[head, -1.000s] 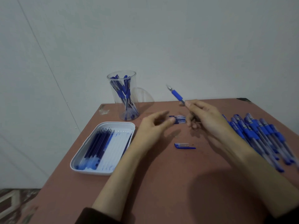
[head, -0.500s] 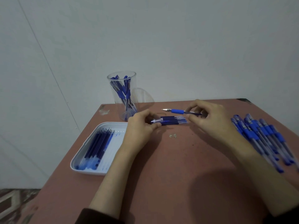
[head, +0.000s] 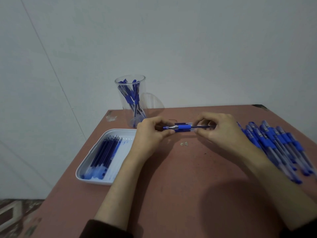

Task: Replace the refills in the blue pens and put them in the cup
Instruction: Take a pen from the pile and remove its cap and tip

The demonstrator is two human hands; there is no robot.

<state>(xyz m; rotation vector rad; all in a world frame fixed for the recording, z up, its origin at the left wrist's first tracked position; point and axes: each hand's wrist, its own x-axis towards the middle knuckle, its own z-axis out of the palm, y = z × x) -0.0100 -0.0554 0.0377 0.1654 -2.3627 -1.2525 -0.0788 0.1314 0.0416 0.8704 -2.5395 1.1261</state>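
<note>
A blue pen lies level just above the table's far middle, held between both hands. My left hand pinches its tip end and a blue cap there. My right hand pinches the barrel's back end. A clear plastic cup holding several blue pens stands at the far left of the table. A white tray with several dark blue refills lies at the left. A row of several blue pens lies on the right.
The brown table stands against a pale wall; its left edge drops to a patterned floor. A small scrap lies on the table below the hands. A clear lid leans behind the cup.
My left hand picked the cap up from the table. Both hands moved together, and the pen in my right hand swung from tilted upward to level, its tip now at the left hand.
</note>
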